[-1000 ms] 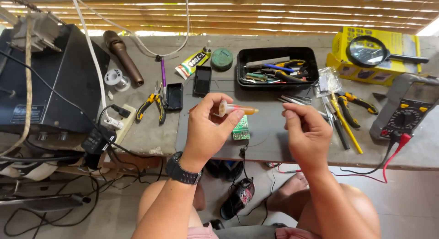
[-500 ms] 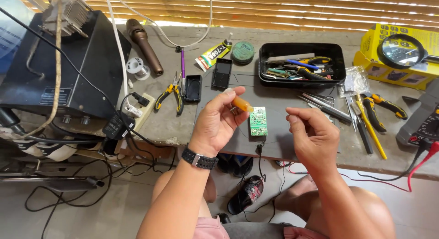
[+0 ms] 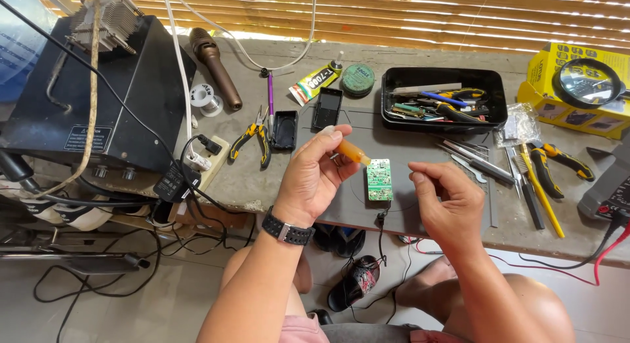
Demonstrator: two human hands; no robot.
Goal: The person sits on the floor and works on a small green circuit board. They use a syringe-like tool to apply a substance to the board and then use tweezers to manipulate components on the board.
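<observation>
Left hand (image 3: 315,176) pinching orange syringe (image 3: 351,151), tip aimed at green board (image 3: 379,180) just right. Right hand (image 3: 446,202) loosely curled, empty, beside board.

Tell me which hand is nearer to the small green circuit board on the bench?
Left. The left hand holds an orange syringe whose tip reaches the green circuit board; the right hand is beside it, apart.
</observation>
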